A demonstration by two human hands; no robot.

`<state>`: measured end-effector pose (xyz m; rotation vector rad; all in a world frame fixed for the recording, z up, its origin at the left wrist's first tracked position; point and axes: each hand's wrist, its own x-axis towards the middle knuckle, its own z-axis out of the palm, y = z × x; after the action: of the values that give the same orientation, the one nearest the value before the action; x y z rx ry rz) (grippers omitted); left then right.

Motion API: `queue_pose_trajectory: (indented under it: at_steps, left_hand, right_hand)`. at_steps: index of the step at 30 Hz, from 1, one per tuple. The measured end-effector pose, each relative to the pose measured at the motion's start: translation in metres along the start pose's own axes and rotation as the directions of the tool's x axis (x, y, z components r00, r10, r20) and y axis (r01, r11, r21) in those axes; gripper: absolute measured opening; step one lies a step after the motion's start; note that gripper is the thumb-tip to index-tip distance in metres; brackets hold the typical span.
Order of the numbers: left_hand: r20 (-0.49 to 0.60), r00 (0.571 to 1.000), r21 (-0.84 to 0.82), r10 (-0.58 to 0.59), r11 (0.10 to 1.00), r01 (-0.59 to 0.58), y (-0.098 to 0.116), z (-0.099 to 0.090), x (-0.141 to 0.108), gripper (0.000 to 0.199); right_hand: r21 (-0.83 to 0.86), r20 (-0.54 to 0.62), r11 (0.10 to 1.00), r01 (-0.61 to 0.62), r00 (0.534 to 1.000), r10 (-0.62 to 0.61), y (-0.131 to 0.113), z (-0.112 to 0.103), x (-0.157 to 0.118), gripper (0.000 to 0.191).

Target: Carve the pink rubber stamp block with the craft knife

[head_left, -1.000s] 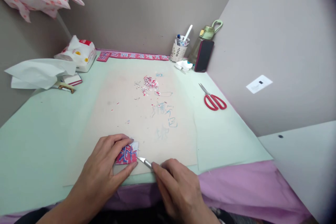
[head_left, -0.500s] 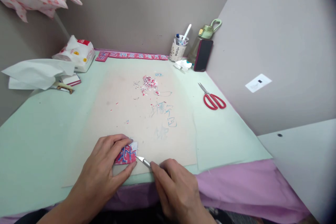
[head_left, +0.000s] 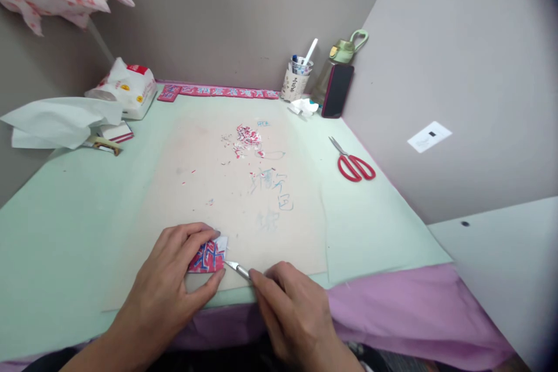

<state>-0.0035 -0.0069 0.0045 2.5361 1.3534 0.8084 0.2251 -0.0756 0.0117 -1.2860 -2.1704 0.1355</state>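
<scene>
"Where is the red-and-blue piece [head_left: 207,260]?"

"On the beige sheet [head_left: 300,250], near its front edge. The left hand's [head_left: 174,273] forefinger and thumb spread around it, pinching between far edge and near right corner, probably to stop it slipping."

"And the knife [head_left: 239,271]?"

"The right hand [head_left: 294,308] grips its handle, fingers bunched together, blade tip at the piece's uncovered right edge. Whether it bites in, one cannot tell."

"Why the sheet?"

"Likely to shield the green tabletop [head_left: 375,232]. Shavings [head_left: 248,135] lie heaped farther back, seemingly clear of the blade; red-handled scissors [head_left: 355,168] rest aside, right."
</scene>
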Motion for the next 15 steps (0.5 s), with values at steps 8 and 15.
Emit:
queue_pose_trajectory:
  at_steps: [8, 15]
  left_hand:
    - [-0.01, 1.0, -0.019, -0.023, 1.0, 0.023, -0.0007, -0.0002, 0.0004, 0.032]
    - [-0.036, 0.999, -0.017, -0.009, 1.0, 0.009, 0.0011, -0.0008, 0.0019, 0.031]
  right_hand:
    - [-0.06, -0.031, 0.998, 0.012, 0.999, -0.014, -0.0017, 0.0052, 0.0026, 0.028]
    - [-0.055, -0.039, 0.998, -0.017, 0.999, 0.015, -0.0049, 0.0079, 0.0031, 0.029]
